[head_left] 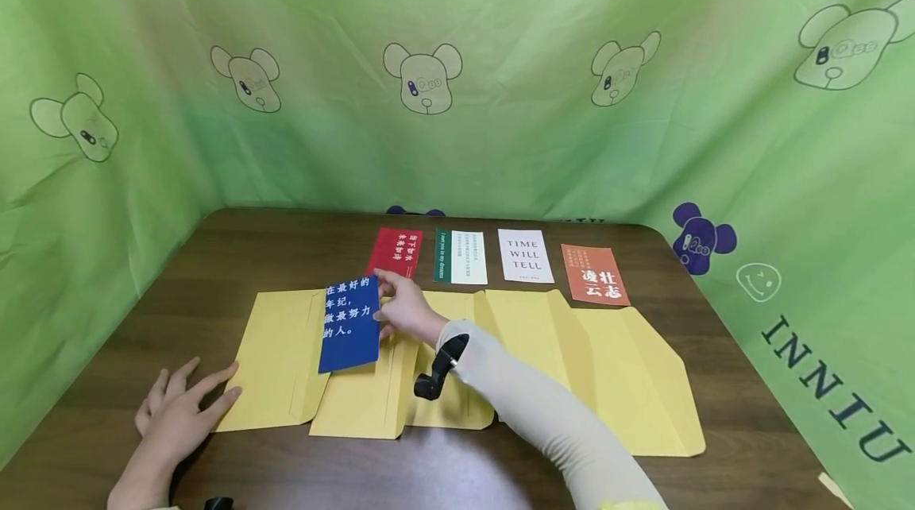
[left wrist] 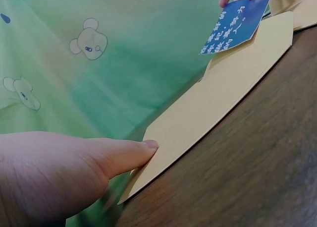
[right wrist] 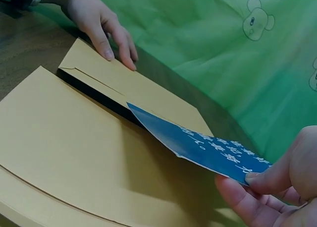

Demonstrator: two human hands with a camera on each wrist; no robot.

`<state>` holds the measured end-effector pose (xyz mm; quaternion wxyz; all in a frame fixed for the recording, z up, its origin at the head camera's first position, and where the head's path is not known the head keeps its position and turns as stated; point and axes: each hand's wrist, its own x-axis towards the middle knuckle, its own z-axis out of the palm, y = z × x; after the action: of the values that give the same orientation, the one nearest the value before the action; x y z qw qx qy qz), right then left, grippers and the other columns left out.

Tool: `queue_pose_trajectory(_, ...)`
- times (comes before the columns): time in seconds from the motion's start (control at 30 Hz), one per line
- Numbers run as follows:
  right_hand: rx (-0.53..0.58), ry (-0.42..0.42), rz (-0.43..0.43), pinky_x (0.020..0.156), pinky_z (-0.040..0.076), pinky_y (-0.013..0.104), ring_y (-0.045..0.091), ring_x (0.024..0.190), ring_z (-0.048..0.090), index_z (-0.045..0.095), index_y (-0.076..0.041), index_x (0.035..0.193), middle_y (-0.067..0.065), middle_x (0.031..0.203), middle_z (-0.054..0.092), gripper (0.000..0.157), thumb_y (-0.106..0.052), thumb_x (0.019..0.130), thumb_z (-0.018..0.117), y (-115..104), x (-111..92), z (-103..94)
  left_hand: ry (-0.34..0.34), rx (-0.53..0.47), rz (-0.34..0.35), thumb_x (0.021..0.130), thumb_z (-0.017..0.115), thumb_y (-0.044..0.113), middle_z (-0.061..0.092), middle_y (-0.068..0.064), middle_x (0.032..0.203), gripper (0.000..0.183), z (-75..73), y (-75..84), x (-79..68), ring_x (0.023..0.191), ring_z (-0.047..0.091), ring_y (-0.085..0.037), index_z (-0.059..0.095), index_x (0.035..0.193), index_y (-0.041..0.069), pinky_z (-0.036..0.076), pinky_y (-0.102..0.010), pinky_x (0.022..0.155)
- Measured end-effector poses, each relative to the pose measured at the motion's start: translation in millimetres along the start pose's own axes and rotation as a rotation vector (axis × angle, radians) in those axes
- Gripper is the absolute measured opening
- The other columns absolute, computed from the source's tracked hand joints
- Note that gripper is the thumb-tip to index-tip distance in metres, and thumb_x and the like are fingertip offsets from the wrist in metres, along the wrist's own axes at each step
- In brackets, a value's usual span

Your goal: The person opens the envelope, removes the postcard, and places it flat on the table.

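My right hand (head_left: pixel 409 308) pinches a blue card (head_left: pixel 350 339) with white writing by its right edge, thumb on the printed face in the right wrist view. The card is tilted above the flap side of the leftmost yellow envelope (head_left: pixel 268 359). In the right wrist view a dark gap shows along this envelope's side, near the card's lower corner (right wrist: pixel 141 115). My left hand (head_left: pixel 175 419) touches the envelope's left edge with extended thumb and forefinger; the left wrist view shows the thumb (left wrist: pixel 146 146) resting on its surface.
More yellow envelopes (head_left: pixel 629 375) overlap in a row to the right. Behind them lie a red card (head_left: pixel 393 250), a green-and-white card (head_left: pixel 468 256), a white card (head_left: pixel 525 256) and an orange card (head_left: pixel 595 276). A green curtain (head_left: pixel 500 152) surrounds the brown table (head_left: pixel 236 256).
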<state>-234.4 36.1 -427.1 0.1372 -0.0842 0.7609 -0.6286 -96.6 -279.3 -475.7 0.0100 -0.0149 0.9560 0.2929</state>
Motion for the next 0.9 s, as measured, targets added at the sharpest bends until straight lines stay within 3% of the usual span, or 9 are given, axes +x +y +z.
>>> queue_pose_trajectory(0.27, -0.003, 0.057, -0.006, 0.049, 0.054, 0.027, 0.02, 0.061, 0.063, 0.062, -0.003, 0.129, 0.013, 0.109, 0.062, 0.052, 0.018, 0.082, 0.066, 0.3, 3.9, 2.8, 0.003, 0.002, -0.002, 0.101, 0.051, 0.05, 0.01, -0.036, 0.152, 0.063, 0.8, -0.3, -0.3, 0.136, -0.009, -0.067, 0.051, 0.143, 0.004, 0.005, -0.081, 0.091)
queue_pose_trajectory(0.4, -0.014, 0.073, -0.005, 0.051, 0.054, 0.025, 0.018, 0.059, 0.064, 0.065, -0.003, 0.129, 0.014, 0.117, 0.065, 0.046, 0.014, 0.086, 0.066, -0.7, 6.1, 5.4, -0.001, -0.003, -0.004, 0.101, 0.05, 0.051, 0.009, -0.036, 0.153, 0.063, 0.7, -0.2, -0.4, 0.136, -0.01, -0.067, 0.05, 0.144, 0.004, 0.004, -0.081, 0.092)
queue_pose_trajectory(0.67, 0.065, 0.05, -0.003, 0.051, 0.053, 0.024, 0.02, 0.067, 0.069, 0.06, -0.009, 0.138, 0.011, 0.138, 0.058, 0.051, 0.011, 0.091, 0.06, 2.1, 10.9, 7.9, 0.014, -0.02, 0.007, 0.101, 0.051, 0.051, 0.01, -0.036, 0.153, 0.063, 3.0, -1.2, -1.8, 0.136, -0.01, -0.065, 0.051, 0.143, 0.004, 0.003, -0.082, 0.091)
queue_pose_trajectory(0.9, 0.148, -0.008, -0.002, 0.053, 0.058, 0.036, 0.023, 0.062, 0.067, 0.054, -0.008, 0.143, 0.011, 0.143, 0.051, 0.078, 0.025, 0.073, 0.062, 5.4, 16.6, 10.5, 0.02, -0.028, 0.017, 0.101, 0.05, 0.051, 0.009, -0.036, 0.153, 0.063, 4.0, -3.2, -1.1, 0.136, -0.011, -0.066, 0.05, 0.143, 0.004, 0.003, -0.082, 0.09)
